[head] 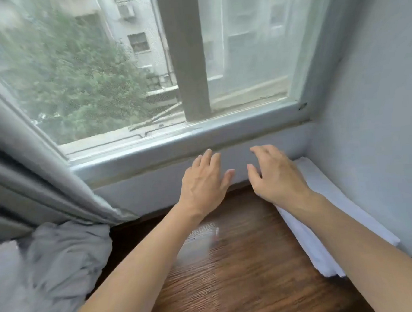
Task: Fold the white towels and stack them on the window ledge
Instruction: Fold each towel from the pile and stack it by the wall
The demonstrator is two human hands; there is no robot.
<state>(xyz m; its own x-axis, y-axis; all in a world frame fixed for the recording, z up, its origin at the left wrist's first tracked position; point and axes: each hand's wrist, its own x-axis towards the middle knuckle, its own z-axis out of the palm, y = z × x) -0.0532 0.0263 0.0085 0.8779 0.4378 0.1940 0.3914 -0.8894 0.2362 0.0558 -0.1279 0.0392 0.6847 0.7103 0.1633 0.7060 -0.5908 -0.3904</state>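
Several folded white towels [324, 221] lie stacked flat

We see a window ledge [230, 262] made of dark brown wood, smooth and shiny, with thin grain lines and a bright patch of light on it. At the right end of the ledge lie white towels [301, 232] of soft, matt cloth. At the left end hangs a grey curtain [40, 190] of smooth cloth. Behind the ledge, the window frame [199, 137] looks painted, pale and a bit glossy.
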